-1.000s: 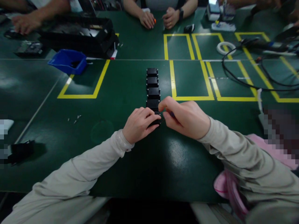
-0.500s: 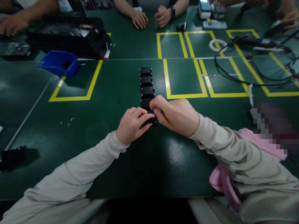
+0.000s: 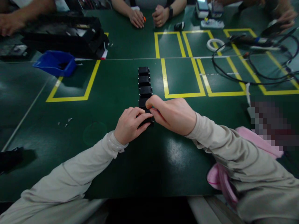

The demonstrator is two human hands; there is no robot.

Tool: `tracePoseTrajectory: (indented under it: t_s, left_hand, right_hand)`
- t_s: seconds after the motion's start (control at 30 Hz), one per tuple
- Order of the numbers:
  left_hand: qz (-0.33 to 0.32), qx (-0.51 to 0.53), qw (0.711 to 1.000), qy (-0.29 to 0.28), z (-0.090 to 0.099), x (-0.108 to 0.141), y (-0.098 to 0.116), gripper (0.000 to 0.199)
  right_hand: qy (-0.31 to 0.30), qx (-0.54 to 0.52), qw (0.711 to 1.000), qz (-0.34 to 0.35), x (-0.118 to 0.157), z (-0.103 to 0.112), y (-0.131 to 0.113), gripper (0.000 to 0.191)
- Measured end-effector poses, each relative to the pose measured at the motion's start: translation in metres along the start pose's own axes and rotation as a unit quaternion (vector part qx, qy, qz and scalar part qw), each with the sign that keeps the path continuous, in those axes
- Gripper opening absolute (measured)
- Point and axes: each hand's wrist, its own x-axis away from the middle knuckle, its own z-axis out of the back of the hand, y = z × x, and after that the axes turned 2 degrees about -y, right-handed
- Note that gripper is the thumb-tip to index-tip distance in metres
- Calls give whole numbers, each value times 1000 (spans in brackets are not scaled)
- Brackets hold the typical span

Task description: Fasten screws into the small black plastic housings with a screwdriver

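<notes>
Black block [image 3: 148,120], right of and nearer than the blue bin [image 3: 56,63], sits in the left hand's [image 3: 128,126] grip; right hand [image 3: 174,114] bunched at its end, hold unclear; four farther blocks [image 3: 144,81] already show silver studs.

nearest black block [image 3: 150,119] mostly hidden by left hand [image 3: 129,125]; can't tell if right hand [image 3: 174,114] holds anything; dark object [image 3: 10,159] cut by left edge

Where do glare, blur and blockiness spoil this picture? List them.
Head view: pale glare on the table below the right hand; head view: the co-worker's hand at upper left looks soft; head view: blocky pixels cover a patch at right.
</notes>
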Motion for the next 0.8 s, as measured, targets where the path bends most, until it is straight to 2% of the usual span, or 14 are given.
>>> tracePoseTrajectory:
  t_s: [0.2,0.33,0.6,0.8]
  left_hand:
    - [-5,-14,1000,6,-1,1,-1,20]
    - [-2,-7,1000,-4,1,1,0,24]
    - [9,-2,1000,-11,1,2,0,25]
    - [8,0,1000,-12,2,1,0,24]
  right_hand:
    - [-14,13,1000,-11,-1,2,0,41]
    - [-6,8,1000,-28,-1,2,0,39]
    - [6,10,1000,-18,-1,-1,4,43]
    - [17,-11,1000,-9,-1,-1,4,38]
